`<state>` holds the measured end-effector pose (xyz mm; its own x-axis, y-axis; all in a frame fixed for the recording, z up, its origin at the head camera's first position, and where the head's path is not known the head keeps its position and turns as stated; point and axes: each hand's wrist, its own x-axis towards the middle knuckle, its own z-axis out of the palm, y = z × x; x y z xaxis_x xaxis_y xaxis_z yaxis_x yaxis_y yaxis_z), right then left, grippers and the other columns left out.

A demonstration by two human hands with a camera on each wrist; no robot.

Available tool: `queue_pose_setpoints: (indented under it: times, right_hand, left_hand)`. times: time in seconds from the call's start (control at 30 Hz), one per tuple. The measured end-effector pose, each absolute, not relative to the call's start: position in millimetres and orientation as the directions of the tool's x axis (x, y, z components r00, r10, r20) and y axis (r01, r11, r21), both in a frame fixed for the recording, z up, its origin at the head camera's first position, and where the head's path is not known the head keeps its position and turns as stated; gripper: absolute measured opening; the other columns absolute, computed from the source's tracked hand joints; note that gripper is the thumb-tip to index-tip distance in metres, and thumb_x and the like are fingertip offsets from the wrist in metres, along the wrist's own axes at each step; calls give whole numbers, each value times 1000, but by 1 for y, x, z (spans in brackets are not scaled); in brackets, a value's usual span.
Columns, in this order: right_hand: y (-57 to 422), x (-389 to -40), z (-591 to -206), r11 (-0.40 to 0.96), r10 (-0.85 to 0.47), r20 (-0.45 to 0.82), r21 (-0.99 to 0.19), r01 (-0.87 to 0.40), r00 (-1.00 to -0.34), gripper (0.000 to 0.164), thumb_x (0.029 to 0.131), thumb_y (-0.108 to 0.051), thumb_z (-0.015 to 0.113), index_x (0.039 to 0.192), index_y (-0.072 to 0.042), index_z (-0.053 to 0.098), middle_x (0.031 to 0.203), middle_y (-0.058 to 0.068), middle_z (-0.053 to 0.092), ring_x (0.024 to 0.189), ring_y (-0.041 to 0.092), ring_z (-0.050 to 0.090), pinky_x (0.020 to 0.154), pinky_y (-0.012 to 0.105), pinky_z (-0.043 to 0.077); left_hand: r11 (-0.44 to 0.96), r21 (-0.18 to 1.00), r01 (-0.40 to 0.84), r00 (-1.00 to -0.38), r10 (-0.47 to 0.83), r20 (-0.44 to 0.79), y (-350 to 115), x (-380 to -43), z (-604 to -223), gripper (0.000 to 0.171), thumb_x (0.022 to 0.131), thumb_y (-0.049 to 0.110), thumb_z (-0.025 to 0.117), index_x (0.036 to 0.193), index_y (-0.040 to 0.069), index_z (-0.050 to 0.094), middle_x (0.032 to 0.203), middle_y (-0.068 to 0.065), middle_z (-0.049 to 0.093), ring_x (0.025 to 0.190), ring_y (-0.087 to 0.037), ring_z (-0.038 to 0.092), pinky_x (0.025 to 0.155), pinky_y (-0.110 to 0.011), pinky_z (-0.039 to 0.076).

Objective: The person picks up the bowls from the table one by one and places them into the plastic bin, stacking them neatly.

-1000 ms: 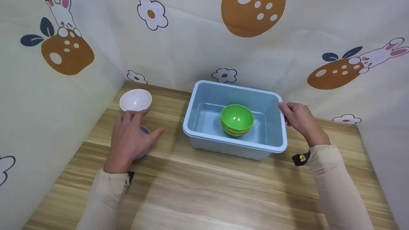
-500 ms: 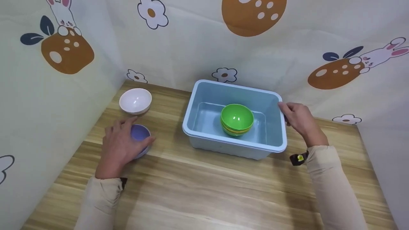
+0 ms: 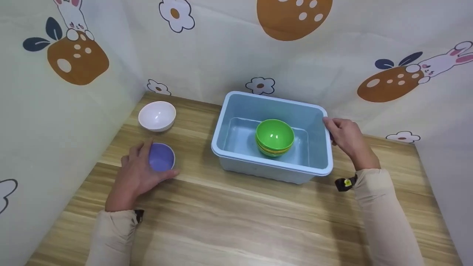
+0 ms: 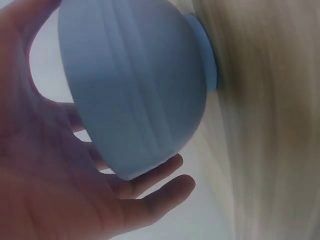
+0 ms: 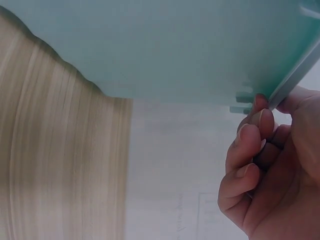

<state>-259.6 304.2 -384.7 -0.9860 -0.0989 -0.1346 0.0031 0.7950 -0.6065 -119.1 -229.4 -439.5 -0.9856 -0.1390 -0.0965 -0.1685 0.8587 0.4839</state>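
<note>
A purple-blue bowl [image 3: 162, 157] stands upright on the table at the left. My left hand [image 3: 135, 171] is spread around its near left side, fingers along the left rim and thumb at the near right; firm contact cannot be made out. In the left wrist view the bowl's [image 4: 135, 85] pale outer wall and foot show, with a gap to the palm. My right hand [image 3: 347, 138] grips the right rim of a light blue plastic bin [image 3: 255, 167], fingers curled under the edge. Inside the bin sits a stack of green and yellow bowls [image 3: 275, 136].
Behind the purple-blue bowl stands a white bowl [image 3: 157, 116], near the left wall. A patterned cloth wall [image 3: 207, 51] encloses the back and both sides of the wooden table [image 3: 236, 218].
My left hand has moved back towards me and to the left, off the white bowl's near edge and around the purple-blue bowl, uncovering its inside. The right hand keeps its hold.
</note>
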Motion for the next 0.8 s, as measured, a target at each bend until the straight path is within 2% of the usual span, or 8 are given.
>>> queue_pose_setpoints:
  times: [0.23, 0.43, 0.6, 0.8]
  right_hand:
    - [303, -261, -386, 784, -95, -158, -620, 23, -983, 64, 104, -61, 35, 107, -5, 67, 83, 3, 62, 83, 22, 57, 69, 27, 49]
    - [305, -259, -386, 780, -92, -151, -626, 23, -984, 64, 104, -61, 34, 107, -5, 66, 81, 2, 61, 82, 21, 57, 71, 27, 49]
    - [305, -258, -387, 777, -93, -146, -629, 20, -985, 65, 104, -62, 34, 108, -6, 66, 84, 3, 61, 83, 22, 57, 72, 27, 49]
    - [303, -258, -389, 786, -97, -94, -617, -18, -991, 64, 105, -60, 33, 99, -5, 65, 77, 3, 60, 75, 20, 57, 68, 28, 48]
  left_hand:
    - [840, 515, -170, -985, -122, -126, -232, -120, -441, 135, 67, 70, 83, 162, 2, 16, 161, -32, 20, 135, -59, 32, 101, -75, 40]
    - [829, 533, -171, -985, -131, -113, -232, -124, -442, 130, 67, 66, 85, 160, 2, 22, 156, -31, 27, 134, -54, 35, 100, -73, 42]
    - [828, 533, -175, -984, -141, -106, -230, -123, -441, 125, 68, 62, 86, 159, 2, 25, 154, -31, 29, 132, -53, 38, 98, -73, 43]
    - [840, 521, -152, -988, -140, -62, -228, -122, -441, 121, 67, 59, 87, 157, 1, 29, 149, -31, 35, 127, -57, 41, 92, -72, 46]
